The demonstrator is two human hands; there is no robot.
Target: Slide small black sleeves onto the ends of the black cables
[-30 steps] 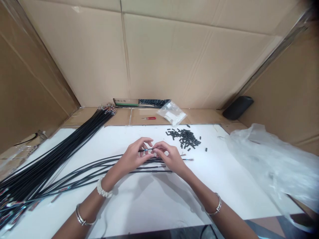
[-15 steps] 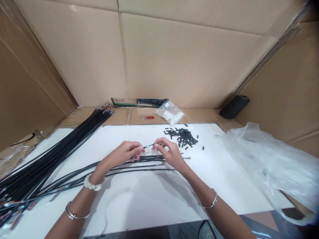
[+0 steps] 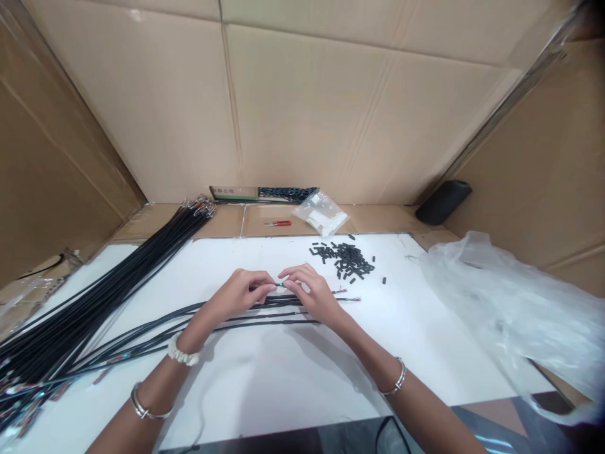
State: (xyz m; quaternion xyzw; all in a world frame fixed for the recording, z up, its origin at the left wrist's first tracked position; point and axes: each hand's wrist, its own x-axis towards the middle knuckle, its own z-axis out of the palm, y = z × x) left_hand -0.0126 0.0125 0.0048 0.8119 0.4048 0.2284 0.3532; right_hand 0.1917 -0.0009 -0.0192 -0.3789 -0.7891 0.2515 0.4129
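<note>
Between my two hands runs the end of a black cable (image 3: pixel 280 285), with coloured wires showing in the small gap. My left hand (image 3: pixel 243 291) pinches the cable just left of that gap. The fingertips of my right hand (image 3: pixel 309 291) are closed at the wires; whether a small sleeve is in them is hidden. Under both hands lie several black cables (image 3: pixel 269 316) side by side, their stripped wire ends (image 3: pixel 352 299) pointing right. Just beyond my right hand is a loose pile of short black tube pieces (image 3: pixel 350 260).
A thick bundle of black cables (image 3: pixel 123 271) spans the left side of the white table (image 3: pixel 283 384). Red-handled snips (image 3: pixel 282 223) and a clear plastic bag (image 3: pixel 321 214) lie at the back. Large plastic sheeting (image 3: pixel 515 309) covers the right; a black roll (image 3: pixel 444 202) stands behind it.
My hands have come closer together, and less of the coloured wire shows between them. My right hand has shifted slightly left. The cables and tube pieces look unchanged.
</note>
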